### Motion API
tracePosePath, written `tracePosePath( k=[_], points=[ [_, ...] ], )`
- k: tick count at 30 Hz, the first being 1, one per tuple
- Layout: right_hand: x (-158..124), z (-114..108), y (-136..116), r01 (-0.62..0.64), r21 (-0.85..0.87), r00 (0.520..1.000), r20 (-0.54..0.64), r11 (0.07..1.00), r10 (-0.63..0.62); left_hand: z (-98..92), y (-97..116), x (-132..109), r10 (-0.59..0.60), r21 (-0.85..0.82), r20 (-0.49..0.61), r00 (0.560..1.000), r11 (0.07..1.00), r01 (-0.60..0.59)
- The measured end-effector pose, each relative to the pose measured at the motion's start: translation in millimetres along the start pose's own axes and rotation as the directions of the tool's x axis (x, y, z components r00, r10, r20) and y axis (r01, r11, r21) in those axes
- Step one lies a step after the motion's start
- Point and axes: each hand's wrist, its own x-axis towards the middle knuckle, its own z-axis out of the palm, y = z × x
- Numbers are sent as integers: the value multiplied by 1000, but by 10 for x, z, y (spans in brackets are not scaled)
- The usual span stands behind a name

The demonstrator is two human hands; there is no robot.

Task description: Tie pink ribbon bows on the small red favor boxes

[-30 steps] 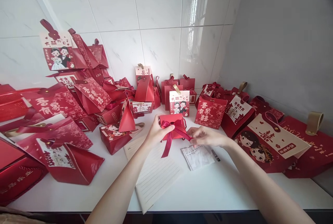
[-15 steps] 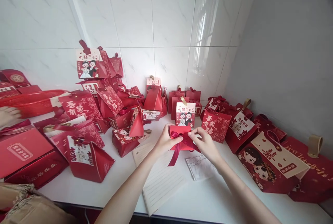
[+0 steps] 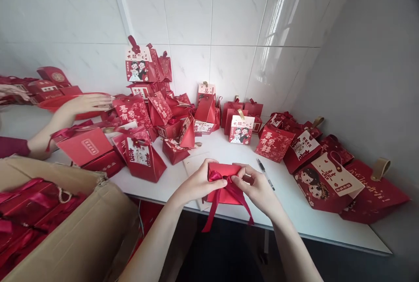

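A small red gift box (image 3: 225,169) is held up above the table's front edge, with a dark red satin ribbon (image 3: 213,213) knotted across its front and two tails hanging down. My left hand (image 3: 199,182) grips the box from the left, its thumb pressing on the ribbon near the knot. With thumb and fingers pinched, my right hand (image 3: 257,186) has hold of the ribbon just right of the knot. Partly behind my left hand lies lined paper (image 3: 191,166). To the right of my right hand rests a black pen (image 3: 266,173).
Red wedding gift boxes (image 3: 147,159) crowd the table's left, back and right. An open cardboard carton (image 3: 81,229) full of ribboned red boxes stands at lower left. Another person's arm (image 3: 62,118) reaches toward a red basin (image 3: 52,106); a further hand (image 3: 13,92) shows at far left.
My hands have brought the gift box nearer to me, past the paper. My view has swung left and down, bringing in the carton. The other person's arm now extends farther in.
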Motion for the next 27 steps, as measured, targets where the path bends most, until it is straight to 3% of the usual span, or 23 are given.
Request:
tracePosePath(
  k=[4,8,11,13,21,27],
  points=[
    [-36,78,133,-163,51,985,66,985,159,50,-218,18,-72,-54,4,997,996,72],
    [19,81,162,-254,164,967,78,953,244,113,-244,54,-18,-10,-221,975,1000,16],
    [28,85,161,-256,170,967,62,952,249,149,-174,33,87,171,-405,910,985,-18],
    [24,94,168,-256,177,967,54,950,250,165,-126,17,110,266,-462,880,964,19],
    [2,150,179,-245,221,970,48,944,240,197,-113,-1,54,251,-440,897,966,65],
    [-52,185,177,-237,318,970,20,918,243,220,-129,-14,17,198,-484,875,976,91]
  ],
)
